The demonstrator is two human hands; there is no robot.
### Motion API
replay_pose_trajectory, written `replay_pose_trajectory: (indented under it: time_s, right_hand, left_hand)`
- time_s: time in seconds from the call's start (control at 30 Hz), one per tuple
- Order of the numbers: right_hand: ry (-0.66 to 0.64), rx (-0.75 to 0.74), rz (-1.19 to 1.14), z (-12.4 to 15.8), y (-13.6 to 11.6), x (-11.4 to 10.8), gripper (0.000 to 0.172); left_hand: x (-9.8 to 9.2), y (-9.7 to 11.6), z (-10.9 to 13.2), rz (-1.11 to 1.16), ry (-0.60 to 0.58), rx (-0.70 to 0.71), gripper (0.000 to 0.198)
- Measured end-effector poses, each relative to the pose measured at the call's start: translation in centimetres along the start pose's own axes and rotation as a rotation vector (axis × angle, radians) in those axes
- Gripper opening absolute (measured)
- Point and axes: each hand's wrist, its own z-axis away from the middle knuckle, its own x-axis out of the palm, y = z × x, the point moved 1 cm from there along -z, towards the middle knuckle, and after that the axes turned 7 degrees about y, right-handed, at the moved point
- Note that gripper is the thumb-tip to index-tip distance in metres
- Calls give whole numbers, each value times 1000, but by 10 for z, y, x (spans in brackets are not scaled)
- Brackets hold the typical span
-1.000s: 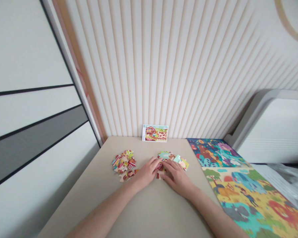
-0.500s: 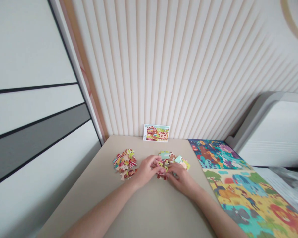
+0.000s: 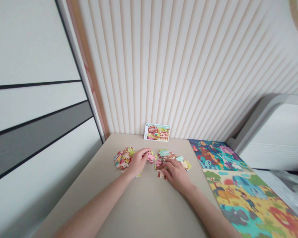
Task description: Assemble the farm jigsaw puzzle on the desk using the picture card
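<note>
My left hand [image 3: 137, 161] is pinched on a small pink and green puzzle piece [image 3: 151, 156], held just above the beige table [image 3: 144, 205] between two heaps of pieces. A loose pile of puzzle pieces [image 3: 123, 158] lies to its left, partly hidden by the hand. My right hand [image 3: 175, 172] rests palm down with fingers spread on the joined cluster of pieces [image 3: 167, 157] to the right. A small picture card of a farm scene [image 3: 157, 132] leans against the ribbed wall at the table's far edge.
A large colourful animal puzzle mat [image 3: 238, 188] covers the table's right side. Beyond it stands a white rounded cabinet [image 3: 275, 135]. White and grey wall panels [image 3: 37, 109] run along the left of the table. Crumpled clear plastic [image 3: 290, 181] lies at far right.
My left hand has drawn away from the right hand toward the left pile and lifted a piece. The right hand stays on the cluster. The view tilted slightly.
</note>
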Motion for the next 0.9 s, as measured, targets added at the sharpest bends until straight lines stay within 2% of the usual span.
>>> replay_pose_trajectory:
  time_s: [0.13, 0.3, 0.43, 0.57, 0.7, 0.73, 0.83, 0.9]
  right_hand:
    - [12, -32, 30, -8, -2, 7, 28]
    - [-20, -81, 14, -4, -1, 7, 21]
    - [-34, -59, -45, -2, -1, 6, 19]
    - [-78, -37, -89, -1, 2, 9, 38]
    - [-53, 44, -120, 0, 8, 9, 55]
    - [-28, 78, -143, -1, 10, 7, 54]
    - [36, 217, -299, -1, 14, -1, 32]
    - [70, 343, -478, 0, 16, -7, 33]
  left_hand:
    - [3, 2, 1, 4, 16, 42, 29]
    - [6, 7, 2, 244, -57, -90, 39]
    - [5, 13, 5, 285, -147, -179, 39]
    - [5, 18, 9, 256, -224, -232, 36]
    - [6, 22, 10, 185, -262, -175, 31]
    - [7, 22, 10, 174, -268, -157, 30]
    - [6, 23, 12, 133, -277, -142, 32]
    - [6, 25, 14, 109, -280, -149, 37]
